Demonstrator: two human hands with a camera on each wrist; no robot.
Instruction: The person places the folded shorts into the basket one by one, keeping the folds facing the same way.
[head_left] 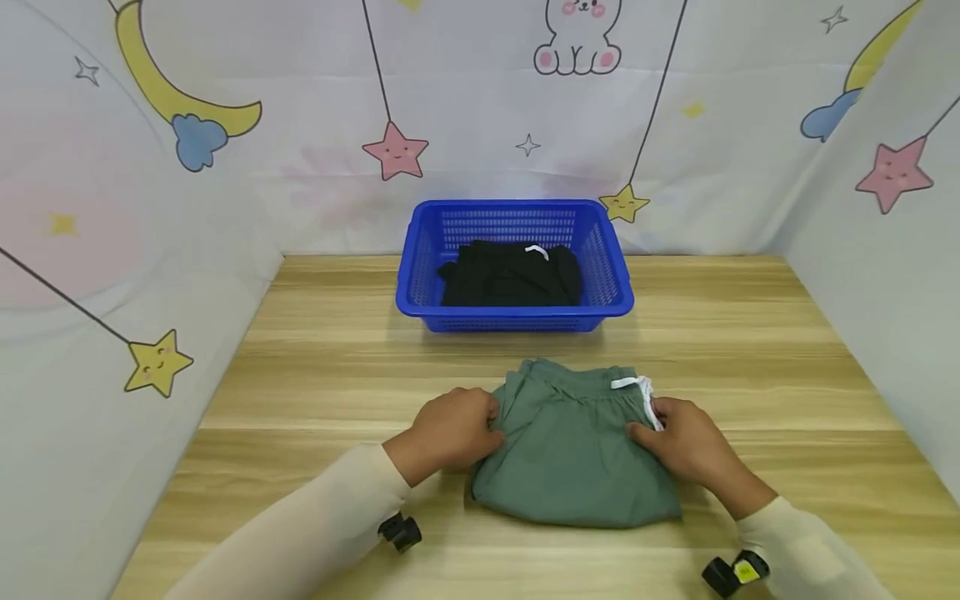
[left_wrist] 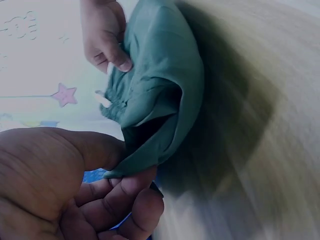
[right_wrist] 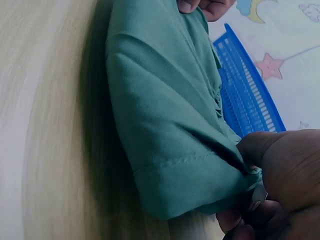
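A folded pair of green shorts with a gathered waistband and a white drawstring is held between my two hands over the table. My left hand pinches its left edge; in the left wrist view the cloth runs between thumb and fingers, with a fold gaping beside them. The right edge, by the drawstring, is pinched by my right hand. The right wrist view shows that thumb on top of the fabric and fingers partly hidden below. A shadow lies under the shorts; whether they touch the table cannot be told.
Behind the shorts, a blue plastic basket stands on the wooden table. Dark folded clothing with a white cord lies in it. Printed cloth walls rise at the back and both sides.
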